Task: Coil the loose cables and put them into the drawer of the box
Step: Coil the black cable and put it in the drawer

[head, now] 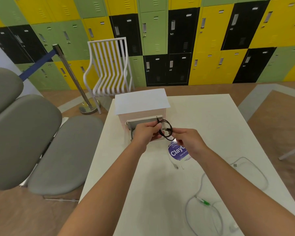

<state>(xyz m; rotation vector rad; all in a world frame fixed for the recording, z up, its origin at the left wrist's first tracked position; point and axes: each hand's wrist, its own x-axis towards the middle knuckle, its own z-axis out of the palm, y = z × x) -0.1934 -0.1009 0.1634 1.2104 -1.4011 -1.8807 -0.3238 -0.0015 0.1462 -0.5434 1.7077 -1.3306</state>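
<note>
A black cable (168,129), wound into a small loop, hangs between both hands just in front of the open drawer (141,120) of the white box (140,102). My left hand (146,133) grips the loop's left side, with one plug sticking up past the fingers. My right hand (188,142) pinches the loop's lower right part. A white cable (260,172) lies loose on the table at the right. A thinner grey cable with a green connector (203,200) sprawls near the front right. Part of the drawer's inside is hidden by my left hand.
The white table (160,176) carries a round purple sticker (176,153) just under my right hand, with a small white plug (176,166) beside it. Grey padded seats (41,142) stand left, a white slatted chair (109,70) and a barrier post (71,77) behind, lockers beyond.
</note>
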